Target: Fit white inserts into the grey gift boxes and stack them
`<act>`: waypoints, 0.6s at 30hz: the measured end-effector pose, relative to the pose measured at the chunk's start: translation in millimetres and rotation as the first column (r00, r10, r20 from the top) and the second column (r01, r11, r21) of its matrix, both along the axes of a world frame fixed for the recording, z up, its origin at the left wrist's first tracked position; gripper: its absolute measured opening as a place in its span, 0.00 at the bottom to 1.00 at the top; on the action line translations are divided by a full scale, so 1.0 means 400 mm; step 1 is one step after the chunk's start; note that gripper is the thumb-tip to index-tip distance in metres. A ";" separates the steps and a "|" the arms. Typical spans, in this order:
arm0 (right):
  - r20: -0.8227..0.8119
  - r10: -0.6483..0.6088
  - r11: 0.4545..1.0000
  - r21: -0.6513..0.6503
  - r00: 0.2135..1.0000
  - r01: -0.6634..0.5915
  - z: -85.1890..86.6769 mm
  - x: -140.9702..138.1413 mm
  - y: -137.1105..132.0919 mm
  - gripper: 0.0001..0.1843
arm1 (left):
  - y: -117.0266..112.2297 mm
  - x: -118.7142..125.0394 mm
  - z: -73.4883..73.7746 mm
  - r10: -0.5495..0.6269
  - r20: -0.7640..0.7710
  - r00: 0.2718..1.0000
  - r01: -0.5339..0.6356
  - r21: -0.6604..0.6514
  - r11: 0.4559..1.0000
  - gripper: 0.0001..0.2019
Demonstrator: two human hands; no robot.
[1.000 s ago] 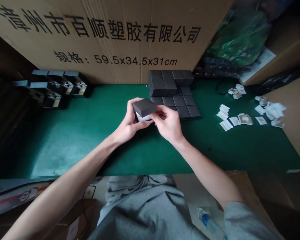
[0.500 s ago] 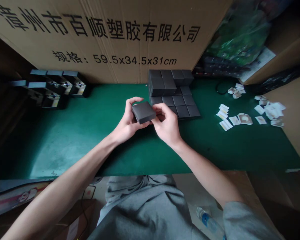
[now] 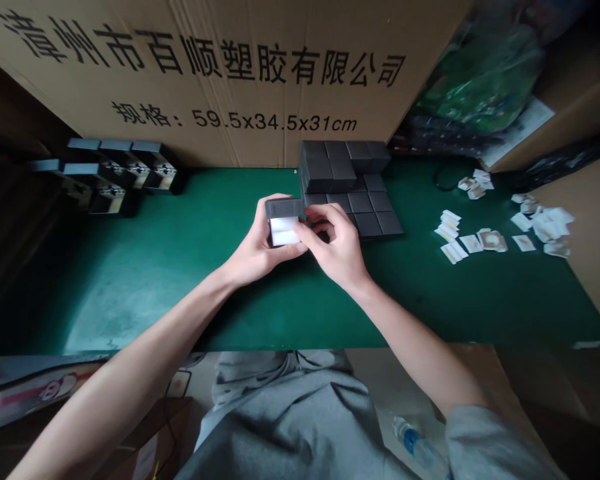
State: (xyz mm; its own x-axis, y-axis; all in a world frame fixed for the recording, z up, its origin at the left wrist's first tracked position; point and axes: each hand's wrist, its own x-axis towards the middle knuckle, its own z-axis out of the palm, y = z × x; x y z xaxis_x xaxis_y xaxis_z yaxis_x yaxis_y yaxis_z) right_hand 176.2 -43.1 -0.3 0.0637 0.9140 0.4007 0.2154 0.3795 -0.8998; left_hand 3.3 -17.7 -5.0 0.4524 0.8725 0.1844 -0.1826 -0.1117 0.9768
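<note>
A small black hinged box [image 3: 283,209] is held over the table in front of me, its lid tilted up and a white lining or insert [image 3: 284,232] showing inside. My left hand [image 3: 259,243] is closed around the box from the left, thumb along its near edge. At the right side, my right hand [image 3: 334,240] has its thumb on the white part and its fingers bent by the lid's edge. Behind my right hand stands a stack of closed black boxes [image 3: 375,203], two layers high in places.
Several opened black boxes [image 3: 111,200] stand at the left back on the green table [image 3: 180,287]. White paper inserts [image 3: 490,240] lie scattered at the right. A large cardboard carton [image 3: 260,143] walls off the back. A plastic bottle [image 3: 420,445] lies below the table edge.
The box in my hands has gone from closed to opened, so its white inside now shows. My right thumb has moved onto the white part. The stacked boxes stay put.
</note>
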 end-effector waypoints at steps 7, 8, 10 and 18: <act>-0.056 0.114 0.991 -0.063 0.992 -0.117 -0.007 -0.005 -0.001 0.18 | 0.007 -0.007 -0.013 -0.004 0.029 1.000 0.005 -0.042 0.999 0.39; -0.075 0.131 0.988 -0.068 0.989 -0.136 -0.008 -0.005 -0.001 0.18 | 0.008 -0.008 -0.017 -0.008 0.035 0.999 0.010 -0.052 0.999 0.40; -0.105 0.155 0.983 -0.078 0.982 -0.164 -0.009 -0.005 -0.001 0.20 | 0.009 -0.009 -0.023 -0.013 0.042 0.999 0.016 -0.074 0.997 0.41; -0.180 0.162 0.967 -0.166 0.970 -0.193 0.001 0.006 0.005 0.26 | 0.006 0.000 -0.015 -0.057 0.130 0.990 0.080 -0.178 0.981 0.28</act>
State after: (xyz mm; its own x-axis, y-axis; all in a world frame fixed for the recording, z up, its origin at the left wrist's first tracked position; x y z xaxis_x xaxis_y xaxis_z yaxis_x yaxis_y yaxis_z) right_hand 178.5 -41.0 0.0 -0.0554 0.9727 0.2252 0.0031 0.2257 -0.9742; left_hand 3.4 -15.5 -11.0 0.4960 0.8644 0.0827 -0.3038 0.0835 0.9491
